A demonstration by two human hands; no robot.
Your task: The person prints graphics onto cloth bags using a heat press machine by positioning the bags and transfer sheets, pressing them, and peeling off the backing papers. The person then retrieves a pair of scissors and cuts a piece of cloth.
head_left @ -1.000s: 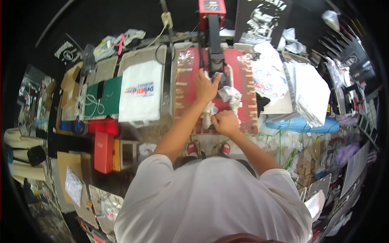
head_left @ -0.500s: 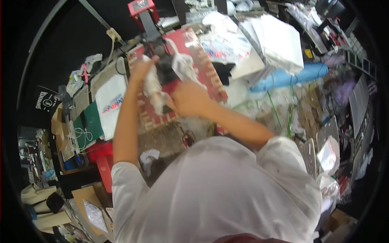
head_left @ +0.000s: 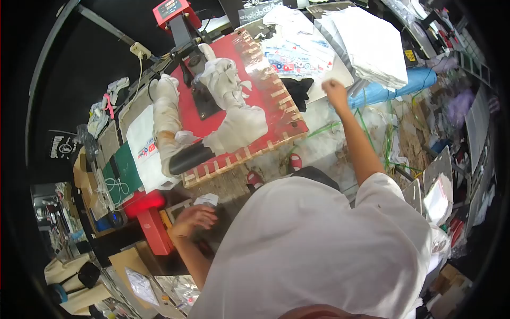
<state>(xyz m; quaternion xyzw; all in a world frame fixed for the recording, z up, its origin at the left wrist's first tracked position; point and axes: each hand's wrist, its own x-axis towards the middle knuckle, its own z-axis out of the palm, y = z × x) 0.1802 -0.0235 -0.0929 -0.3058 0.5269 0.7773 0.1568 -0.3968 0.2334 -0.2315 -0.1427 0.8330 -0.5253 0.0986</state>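
We're holding our left hand [head_left: 194,219] open, near left, beside the red box [head_left: 154,232]. We're holding our right hand [head_left: 335,91] in a loose fist, far right, just right of the black cloth [head_left: 298,93]. The press's wrapped handle [head_left: 234,130] is sitting over the red plate [head_left: 272,114], far centre.

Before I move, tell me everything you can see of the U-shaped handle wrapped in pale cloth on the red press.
The pale U-shaped handle has two long sides bundled in creased, off-white fabric, brownish in patches on the left, joined by a smooth black bar at the near end. It extends over the flat red press plate; whether it touches that is hidden. Left grip and right grip are off it.
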